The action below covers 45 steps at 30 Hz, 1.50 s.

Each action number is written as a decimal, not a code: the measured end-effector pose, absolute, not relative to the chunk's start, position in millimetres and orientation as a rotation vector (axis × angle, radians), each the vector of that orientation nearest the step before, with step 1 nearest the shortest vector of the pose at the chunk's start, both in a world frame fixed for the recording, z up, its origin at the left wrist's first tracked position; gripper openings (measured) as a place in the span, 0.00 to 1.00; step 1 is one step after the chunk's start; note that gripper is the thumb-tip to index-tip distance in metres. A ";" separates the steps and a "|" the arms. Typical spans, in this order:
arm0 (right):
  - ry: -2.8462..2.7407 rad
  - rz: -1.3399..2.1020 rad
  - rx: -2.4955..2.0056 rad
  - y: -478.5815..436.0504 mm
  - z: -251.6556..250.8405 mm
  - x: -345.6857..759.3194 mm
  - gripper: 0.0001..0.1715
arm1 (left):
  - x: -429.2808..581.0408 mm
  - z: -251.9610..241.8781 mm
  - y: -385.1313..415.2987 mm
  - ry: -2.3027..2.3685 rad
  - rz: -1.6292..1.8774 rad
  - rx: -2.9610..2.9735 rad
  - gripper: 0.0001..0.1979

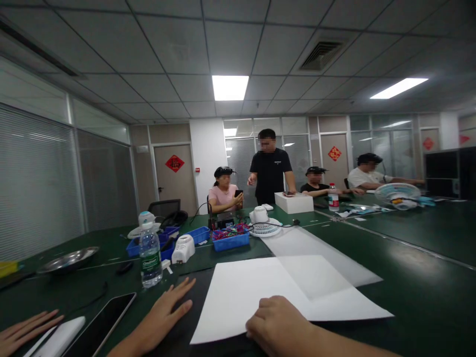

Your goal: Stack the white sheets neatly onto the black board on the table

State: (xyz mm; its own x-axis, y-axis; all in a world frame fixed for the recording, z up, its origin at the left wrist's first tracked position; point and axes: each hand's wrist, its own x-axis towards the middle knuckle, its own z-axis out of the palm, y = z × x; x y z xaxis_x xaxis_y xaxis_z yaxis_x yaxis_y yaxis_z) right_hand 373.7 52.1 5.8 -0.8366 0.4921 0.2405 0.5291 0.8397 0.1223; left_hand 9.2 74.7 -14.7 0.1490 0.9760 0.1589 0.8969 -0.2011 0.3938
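Note:
My left hand (pixel 165 315) lies flat with its fingers spread on a dark mat (pixel 203 287), just left of a large white paper sheet (pixel 256 285). My right hand (pixel 277 322) is closed over the near edge of the sheet; its fingers are curled and the fingertips are partly hidden. A translucent sheet (pixel 320 253) extends from the far right of the paper. Left of my left hand are a dark-screened tablet or large phone (pixel 102 325) and a clear water bottle (pixel 150 258) with a green label.
Another person's hand (pixel 29 329) rests by a white device (pixel 61 337). Beyond are a metal tray (pixel 70 259), a blue bin (pixel 231 242) of wires, white fan parts (pixel 184 249), a fan (pixel 266 227) and a white box (pixel 294 203). Several people are around the green table (pixel 420 277).

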 end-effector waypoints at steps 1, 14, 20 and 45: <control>-2.814 -0.157 -0.761 49.3 8.7 374.7 0.14 | 10.3 -13.3 74.3 1.834 0.535 2.240 0.36; -2.494 0.152 -1.483 144.8 5.8 485.7 0.30 | 31.0 1.1 66.6 1.928 0.346 2.208 0.36; -2.328 0.002 -1.781 168.0 -0.9 506.7 0.20 | 41.2 -1.0 67.1 1.859 0.411 2.325 0.35; -2.016 -0.109 -2.194 217.7 -24.5 597.4 0.31 | -5.8 3.9 62.1 1.907 0.330 2.279 0.35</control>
